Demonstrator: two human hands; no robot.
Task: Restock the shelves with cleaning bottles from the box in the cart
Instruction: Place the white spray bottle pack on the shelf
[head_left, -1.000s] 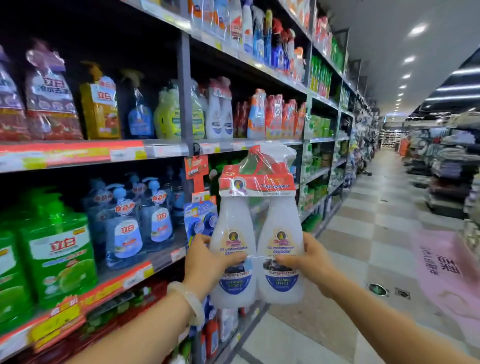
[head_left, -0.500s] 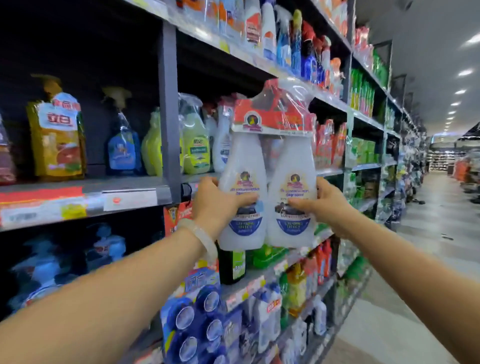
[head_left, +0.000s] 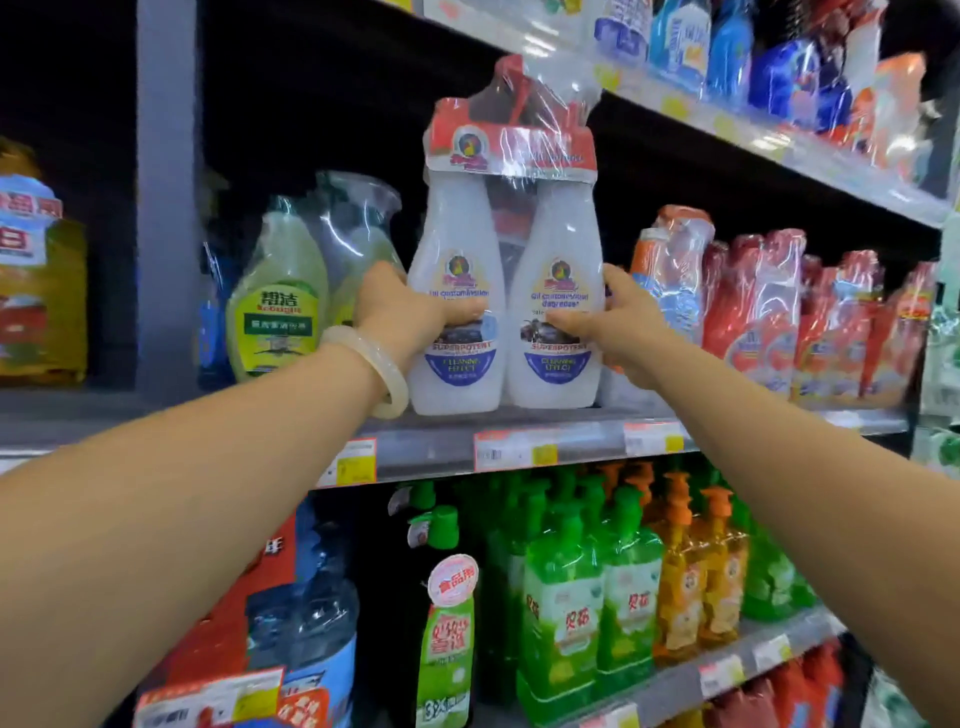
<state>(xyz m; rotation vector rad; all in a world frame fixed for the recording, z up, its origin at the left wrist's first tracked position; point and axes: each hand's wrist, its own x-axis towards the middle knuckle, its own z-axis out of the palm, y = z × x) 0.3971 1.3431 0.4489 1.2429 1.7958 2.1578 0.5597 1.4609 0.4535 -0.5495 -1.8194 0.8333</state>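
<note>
Here, the left hand (head_left: 400, 312) has its fingers curled round the left side of a twin pack of white bottles (head_left: 506, 291), with the thumb lying across the front label. The right hand (head_left: 610, 317) does the same on the right side, its thumb pressed on the other label and its other fingers wrapped behind, out of sight. A pale bangle (head_left: 376, 371) sits on the left wrist. The two bottles are wrapped together in clear plastic with a red card top, and they stand upright. Their bottoms look to be touching the front edge of the middle shelf (head_left: 441, 441), though I cannot tell if they rest fully on it. Just to the left of the pack stand green spray bottles (head_left: 278, 306), also in clear wrap. Just to the right stand red and orange bottles (head_left: 753, 317) in a row. Price tags (head_left: 519, 449) stick to the front strip of the shelf. On the shelf below are green soap bottles (head_left: 566, 597) with pump tops, and orange ones beside them. High up on the far right, blue bottles (head_left: 727, 47) sit on the top shelf.
</note>
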